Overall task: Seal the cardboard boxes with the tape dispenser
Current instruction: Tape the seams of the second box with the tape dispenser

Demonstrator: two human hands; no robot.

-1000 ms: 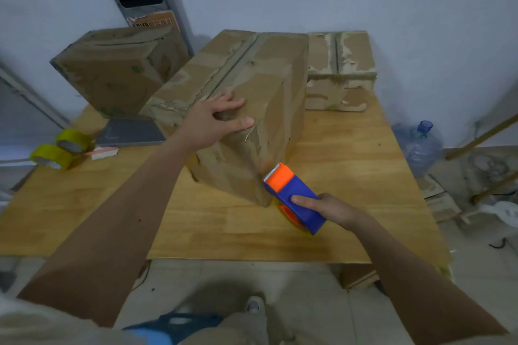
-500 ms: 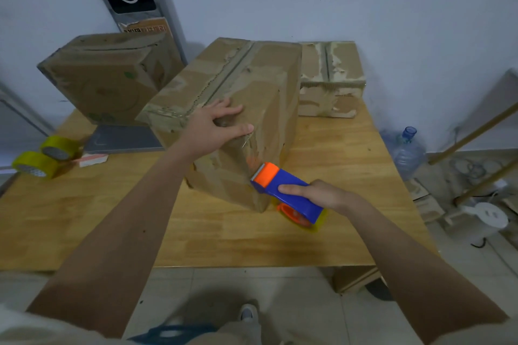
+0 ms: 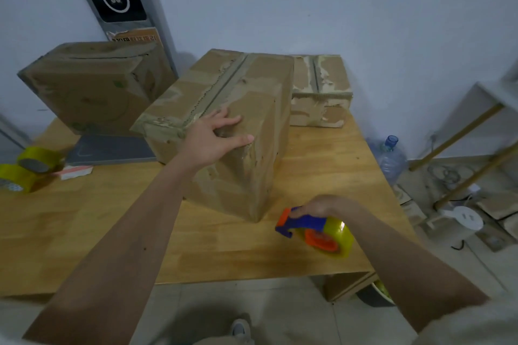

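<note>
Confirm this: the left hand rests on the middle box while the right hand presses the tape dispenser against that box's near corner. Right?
Not quite. In the head view the right hand holds the tape dispenser clear of the middle box, low over the table. The left hand does rest on that box.

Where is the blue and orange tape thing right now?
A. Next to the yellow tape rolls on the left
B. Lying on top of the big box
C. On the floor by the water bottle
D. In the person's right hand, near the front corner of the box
D: the right hand grips the tape dispenser over the table, just off the near corner of the middle box.
</note>
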